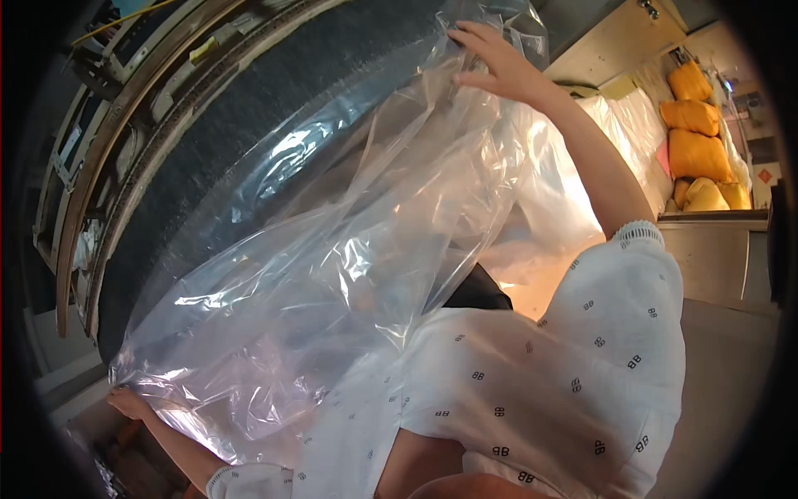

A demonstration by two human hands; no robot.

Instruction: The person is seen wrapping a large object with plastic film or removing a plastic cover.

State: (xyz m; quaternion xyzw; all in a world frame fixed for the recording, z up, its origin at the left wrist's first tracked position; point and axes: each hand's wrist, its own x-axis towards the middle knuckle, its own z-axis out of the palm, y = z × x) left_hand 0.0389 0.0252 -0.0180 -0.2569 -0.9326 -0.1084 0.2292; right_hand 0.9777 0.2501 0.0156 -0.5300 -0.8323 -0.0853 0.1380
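Observation:
A large sheet of clear plastic film (pixel 357 258), wrinkled and shiny, stretches across my front from the lower left to the upper right. My left hand (pixel 129 403) is closed on its corner at the lower left. At the far upper right, my right hand (pixel 503 71) lies against the film with fingers extended and the thumb apart. Under the film's far side is a dark grey, cloth-like work surface (pixel 187 158), which shows through it. The near part of the sheet drapes in front of my white printed shirt (pixel 532 374).
Beyond the dark surface runs a curved-looking rail (pixel 91 224) with machine parts behind it. At the right, orange bundles (pixel 698 154) are stacked on a ledge beside whitish plastic-wrapped material (pixel 628 125). A metal cabinet (pixel 706 262) stands below them.

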